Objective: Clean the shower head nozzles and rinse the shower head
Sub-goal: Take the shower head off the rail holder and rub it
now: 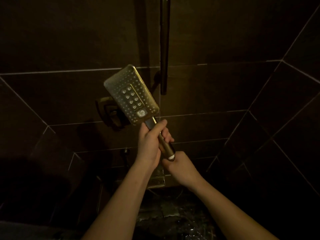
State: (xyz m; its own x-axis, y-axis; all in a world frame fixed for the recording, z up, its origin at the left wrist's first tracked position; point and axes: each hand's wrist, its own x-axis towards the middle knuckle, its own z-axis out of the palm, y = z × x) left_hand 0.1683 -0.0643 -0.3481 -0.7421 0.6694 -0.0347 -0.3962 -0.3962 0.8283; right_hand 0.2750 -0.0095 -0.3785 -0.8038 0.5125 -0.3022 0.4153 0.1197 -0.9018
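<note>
A rectangular gold shower head (131, 91) points its nozzle face toward me, tilted up and to the left, with many small nozzles and a raised middle panel of larger ones. My left hand (150, 141) is wrapped around its handle just below the head. My right hand (180, 164) is closed at the handle's lower end, by a white ring (171, 157); what it grips there is hidden in the dark.
Dark tiled walls surround me in dim light. A dark vertical rail (164, 45) runs down the back wall. A wall valve (110, 112) sits behind the head at left. A metal floor drain (156, 181) lies below, and the floor (173, 213) is wet.
</note>
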